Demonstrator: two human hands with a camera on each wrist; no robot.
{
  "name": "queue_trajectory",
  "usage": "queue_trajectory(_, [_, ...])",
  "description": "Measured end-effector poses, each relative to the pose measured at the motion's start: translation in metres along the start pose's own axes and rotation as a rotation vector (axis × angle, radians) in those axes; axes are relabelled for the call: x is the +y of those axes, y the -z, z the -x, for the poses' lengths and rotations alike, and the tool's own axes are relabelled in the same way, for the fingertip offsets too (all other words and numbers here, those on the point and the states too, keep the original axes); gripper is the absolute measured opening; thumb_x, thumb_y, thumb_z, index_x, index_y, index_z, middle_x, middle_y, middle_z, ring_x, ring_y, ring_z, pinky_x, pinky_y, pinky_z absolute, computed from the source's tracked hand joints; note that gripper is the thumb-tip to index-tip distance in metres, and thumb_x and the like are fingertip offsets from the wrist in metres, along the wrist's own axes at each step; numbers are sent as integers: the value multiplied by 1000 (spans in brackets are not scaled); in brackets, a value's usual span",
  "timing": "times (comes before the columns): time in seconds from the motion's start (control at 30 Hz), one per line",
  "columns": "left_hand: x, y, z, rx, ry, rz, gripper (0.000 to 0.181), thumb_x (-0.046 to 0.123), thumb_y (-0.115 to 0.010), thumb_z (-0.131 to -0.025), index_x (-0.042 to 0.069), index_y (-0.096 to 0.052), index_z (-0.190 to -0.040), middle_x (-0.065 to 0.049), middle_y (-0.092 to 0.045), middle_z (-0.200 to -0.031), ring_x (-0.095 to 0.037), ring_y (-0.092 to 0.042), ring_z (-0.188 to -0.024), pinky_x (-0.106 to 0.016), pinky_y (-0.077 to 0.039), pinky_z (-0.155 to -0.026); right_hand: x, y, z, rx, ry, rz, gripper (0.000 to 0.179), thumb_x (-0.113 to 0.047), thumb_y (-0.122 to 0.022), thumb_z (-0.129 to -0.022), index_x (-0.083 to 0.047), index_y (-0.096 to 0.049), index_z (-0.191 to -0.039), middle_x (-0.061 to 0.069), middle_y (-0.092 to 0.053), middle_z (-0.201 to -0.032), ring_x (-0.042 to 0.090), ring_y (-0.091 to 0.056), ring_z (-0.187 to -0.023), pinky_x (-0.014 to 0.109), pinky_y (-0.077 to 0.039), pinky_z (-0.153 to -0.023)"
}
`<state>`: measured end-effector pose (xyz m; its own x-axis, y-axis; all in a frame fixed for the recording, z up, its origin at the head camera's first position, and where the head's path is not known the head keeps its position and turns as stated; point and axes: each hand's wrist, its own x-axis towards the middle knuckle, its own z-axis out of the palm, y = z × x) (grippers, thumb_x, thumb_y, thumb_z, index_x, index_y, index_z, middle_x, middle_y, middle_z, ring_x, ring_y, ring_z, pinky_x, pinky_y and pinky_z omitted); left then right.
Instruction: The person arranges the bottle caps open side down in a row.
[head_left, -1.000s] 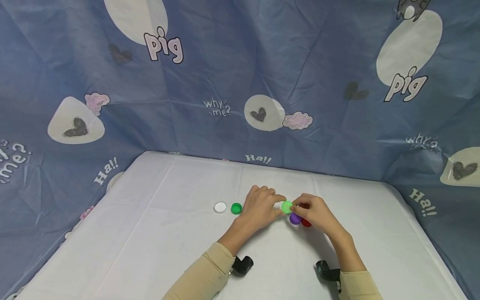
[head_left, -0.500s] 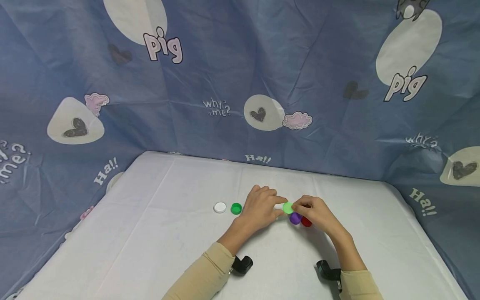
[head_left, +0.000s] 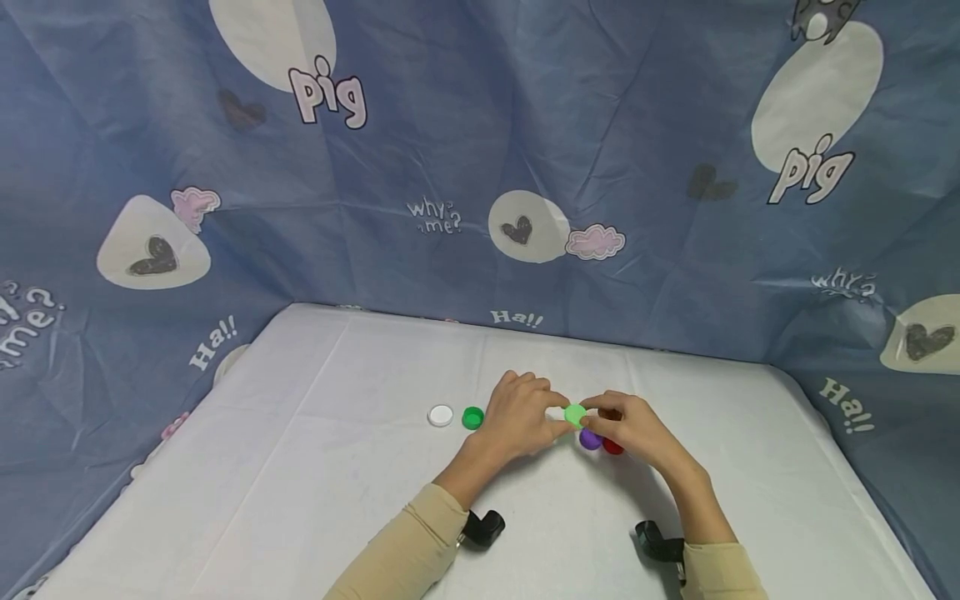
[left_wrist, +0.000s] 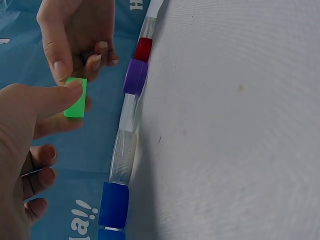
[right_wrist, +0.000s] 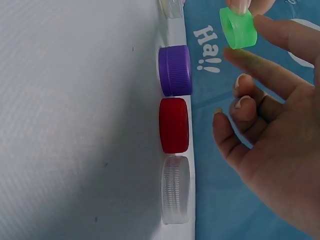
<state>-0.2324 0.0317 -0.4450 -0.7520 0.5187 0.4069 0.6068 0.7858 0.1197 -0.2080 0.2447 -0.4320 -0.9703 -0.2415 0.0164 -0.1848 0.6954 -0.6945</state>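
Note:
A light green bottle cap (head_left: 575,416) is raised off the table between my two hands. My left hand (head_left: 517,421) pinches its left side; in the left wrist view the left thumb (left_wrist: 52,100) lies across the cap. My right hand (head_left: 630,425) has thumb and index finger around the right side, its other fingers curled loosely. Below stand a purple cap (right_wrist: 176,70) and a red cap (right_wrist: 174,125), with a clear cap (right_wrist: 176,190) beside the red one. Another clear cap (left_wrist: 123,157) and a blue cap (left_wrist: 114,205) are near my left hand; the blue is hidden in the head view.
Left of my left hand lie a dark green cap (head_left: 472,417) and a white cap (head_left: 440,415). White cloth covers the table (head_left: 360,500). A blue printed curtain (head_left: 420,267) hangs behind it. Black camera mounts (head_left: 483,529) sit at both wrists.
The light green cap stays nearly in place between the hands. My right thumb and index finger have spread around it, and the left fingertips have closed in on it.

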Motion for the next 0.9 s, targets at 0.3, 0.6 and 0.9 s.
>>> queue_trajectory(0.3, [-2,-1,0,-33,10,-4,39,66,-69,-80,39,-77,-107,15,-62,-78,-8,-53,-75,-26,-34,-73,-1,-5,-1,42,76,2,26,-14,-77,-80,-18,-76,-106,-1,-50,-76,14,-47,-71,26,-40,-60])
queue_trajectory(0.6, [-1,-1,0,-63,14,12,39,63,-71,-80,37,-77,-108,14,-61,-76,-7,-50,-72,-26,-32,-71,2,-7,-2,50,103,32,25,-15,-79,-80,-15,-77,-105,-1,-49,-74,12,-45,-68,25,-39,-58])
queue_trajectory(0.9, [-1,-3,1,-50,17,29,36,60,-74,-79,36,-78,-105,15,-60,-76,-6,-48,-70,-25,-32,-70,-1,-9,-2,42,101,54,22,-16,-79,-81,-15,-77,-103,-1,-48,-72,11,-44,-65,24,-38,-56])
